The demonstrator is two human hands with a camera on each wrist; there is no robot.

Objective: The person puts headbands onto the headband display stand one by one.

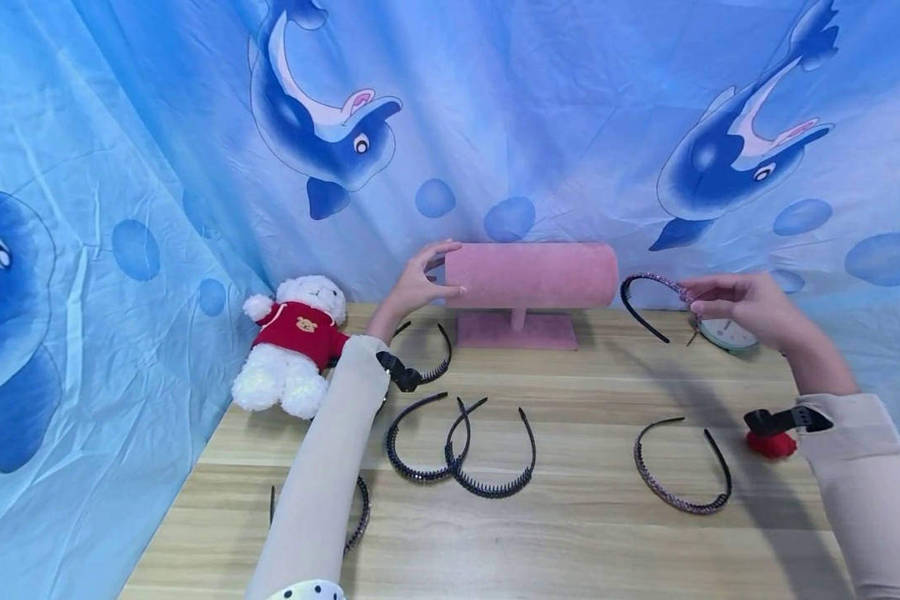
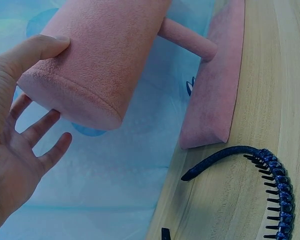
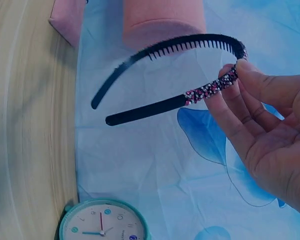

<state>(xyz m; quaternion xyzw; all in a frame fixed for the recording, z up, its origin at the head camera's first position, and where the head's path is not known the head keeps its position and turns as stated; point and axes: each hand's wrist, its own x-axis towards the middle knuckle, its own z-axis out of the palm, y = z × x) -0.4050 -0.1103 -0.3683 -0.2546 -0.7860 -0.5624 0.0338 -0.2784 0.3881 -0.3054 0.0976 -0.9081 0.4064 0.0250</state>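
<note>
My left hand (image 1: 412, 287) is at the left end of a pink plush T-bar headband stand (image 1: 532, 277), which stands upright on its flat base. In the left wrist view the thumb (image 2: 55, 46) presses on the side of the roll while the fingers spread around its end. Off the stand's right end, my right hand (image 1: 757, 310) pinches a toothed black headband (image 3: 210, 90) between thumb and fingers. Pink and silver sparkles cover its middle, and both bare black tips point away from the hand. It is held up above the table, apart from the roll.
Several headbands lie on the wooden table (image 1: 570, 542), among them an overlapping pair (image 1: 495, 493) in the middle and a sparkly one (image 1: 671, 500) at right. A white plush bear (image 1: 292, 354) sits at left. A clock (image 3: 102, 222) and a red object (image 1: 771, 446) are at right.
</note>
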